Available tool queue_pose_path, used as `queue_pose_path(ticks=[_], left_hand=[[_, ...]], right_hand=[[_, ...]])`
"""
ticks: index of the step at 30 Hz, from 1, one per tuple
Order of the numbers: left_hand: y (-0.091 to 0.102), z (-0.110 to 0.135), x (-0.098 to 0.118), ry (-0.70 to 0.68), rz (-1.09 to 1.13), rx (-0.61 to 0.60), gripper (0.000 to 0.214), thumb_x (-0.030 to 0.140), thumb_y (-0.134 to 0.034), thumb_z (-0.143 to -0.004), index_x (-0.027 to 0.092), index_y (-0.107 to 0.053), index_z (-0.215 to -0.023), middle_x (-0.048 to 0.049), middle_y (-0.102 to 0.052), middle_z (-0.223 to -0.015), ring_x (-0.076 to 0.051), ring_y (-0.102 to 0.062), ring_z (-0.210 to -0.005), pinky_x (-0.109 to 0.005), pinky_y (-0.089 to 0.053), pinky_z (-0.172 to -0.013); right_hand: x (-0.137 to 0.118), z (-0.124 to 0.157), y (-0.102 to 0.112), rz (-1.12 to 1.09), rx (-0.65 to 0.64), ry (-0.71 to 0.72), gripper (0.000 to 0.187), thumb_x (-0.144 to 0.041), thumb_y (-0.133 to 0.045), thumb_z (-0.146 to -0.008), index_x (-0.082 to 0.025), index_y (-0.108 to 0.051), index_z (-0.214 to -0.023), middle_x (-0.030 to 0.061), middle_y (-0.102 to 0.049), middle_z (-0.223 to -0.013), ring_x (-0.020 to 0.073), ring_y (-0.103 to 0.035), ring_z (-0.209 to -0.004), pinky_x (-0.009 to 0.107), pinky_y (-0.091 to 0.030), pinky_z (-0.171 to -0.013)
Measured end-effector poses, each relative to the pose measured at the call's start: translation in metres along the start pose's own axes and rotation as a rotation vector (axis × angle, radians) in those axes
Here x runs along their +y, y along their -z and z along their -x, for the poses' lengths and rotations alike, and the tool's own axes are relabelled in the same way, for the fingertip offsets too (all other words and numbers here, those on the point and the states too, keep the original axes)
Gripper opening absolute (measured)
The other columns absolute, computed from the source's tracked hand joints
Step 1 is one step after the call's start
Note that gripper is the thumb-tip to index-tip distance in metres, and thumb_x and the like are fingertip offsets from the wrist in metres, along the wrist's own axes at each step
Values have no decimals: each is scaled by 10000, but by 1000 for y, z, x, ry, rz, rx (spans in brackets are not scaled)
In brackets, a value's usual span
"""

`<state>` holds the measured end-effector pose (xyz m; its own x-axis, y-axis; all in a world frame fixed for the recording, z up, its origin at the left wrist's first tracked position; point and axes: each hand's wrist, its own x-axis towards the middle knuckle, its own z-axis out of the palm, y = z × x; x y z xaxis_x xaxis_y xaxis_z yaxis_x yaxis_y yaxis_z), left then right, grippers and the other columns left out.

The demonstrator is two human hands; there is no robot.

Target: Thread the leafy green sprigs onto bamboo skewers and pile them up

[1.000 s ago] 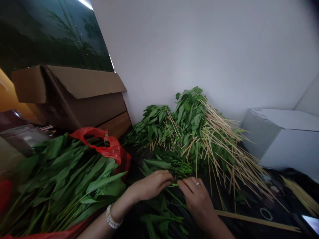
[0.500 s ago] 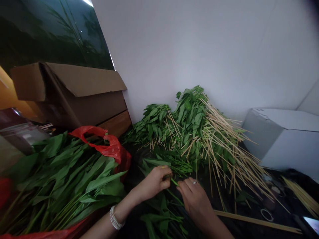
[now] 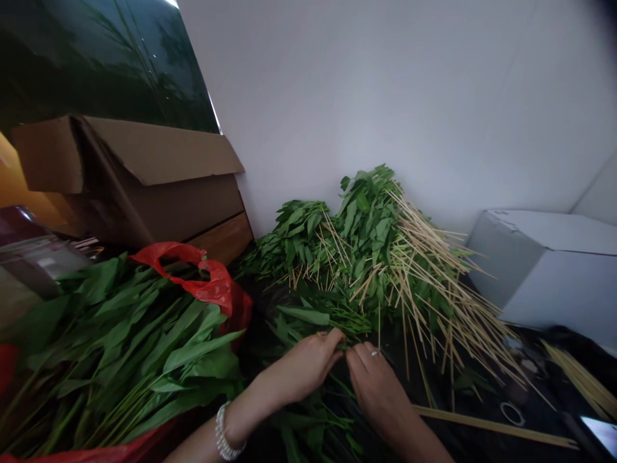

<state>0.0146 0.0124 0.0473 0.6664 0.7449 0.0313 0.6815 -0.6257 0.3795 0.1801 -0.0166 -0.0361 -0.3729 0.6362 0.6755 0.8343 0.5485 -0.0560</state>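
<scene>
Both of my hands meet low in the middle of the head view, fingers pinched close together. My left hand (image 3: pixel 313 363), a beaded bracelet on its wrist, is closed with its thumb and fingertips at the fingers of my right hand (image 3: pixel 371 376). The right hand, wearing a ring, is closed too. The green stem between them is now almost wholly hidden by the fingers. Beneath the hands lie loose leafy stems (image 3: pixel 315 418) that look like water spinach. Just beyond is a small pile of cut green stems (image 3: pixel 351 318).
To the left, a red plastic bag (image 3: pixel 219 292) holds long leafy greens (image 3: pixel 159 360). Behind it stands an open cardboard box (image 3: pixel 187 206). Skewered greens (image 3: pixel 371 225) are heaped against the wall, their wooden sticks (image 3: pixel 448 296) pointing right. A white box (image 3: pixel 559 276) is at far right.
My left hand has moved slightly right, its fingers closing up to the right hand. The stem that showed between them is now mostly covered. The view has shifted slightly.
</scene>
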Motion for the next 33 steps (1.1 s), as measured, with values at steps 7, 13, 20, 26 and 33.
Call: queue_pose_path(ticks=[7, 13, 20, 26, 33], left_hand=[[0, -5, -2, -71, -131, -29, 91, 215, -459, -952, 188, -537, -914, -45, -633, -828, -209, -617, -775, -285, -445, -684], [-4, -6, 1, -123, 112, 47, 159, 244, -419, -974, 191, -533, -878, -13, -584, -815, -160, -557, -764, -254, -430, -715], [5, -1, -5, -102, 476, 78, 236, 311, -379, -983, 176, -532, -865, 5, -552, -776, -126, -509, -722, -215, -425, -676], [39, 8, -15, -38, 348, 328, 220, 292, -389, -982, 184, -581, -980, -37, -627, -928, -161, -564, -862, -260, -430, -806], [63, 20, -20, 41, 274, 444, 125, 302, -522, -917, 184, -554, -945, -6, -600, -871, -143, -552, -791, -232, -430, -737]], right_hand=[[0, -2, -2, 87, 5, -13, 241, -25, -381, -844, -202, -532, -779, 53, -535, -709, 238, -501, -695, 377, -416, -652], [-4, -6, 10, -589, -16, -409, 223, -177, -340, -901, -227, -439, -707, -11, -498, -656, 158, -498, -613, 275, -408, -564], [10, -14, 10, -1254, -23, -683, 286, -322, -245, -909, -240, -383, -673, -28, -449, -550, 131, -453, -471, 249, -402, -451], [31, -3, 14, -593, 82, -578, 284, -309, -469, -899, -221, -576, -1148, 49, -626, -828, 211, -602, -752, 330, -482, -651], [9, 9, 1, -308, -255, -242, 110, -156, -645, -796, -230, -608, -722, 19, -608, -781, 210, -587, -795, 359, -458, -776]])
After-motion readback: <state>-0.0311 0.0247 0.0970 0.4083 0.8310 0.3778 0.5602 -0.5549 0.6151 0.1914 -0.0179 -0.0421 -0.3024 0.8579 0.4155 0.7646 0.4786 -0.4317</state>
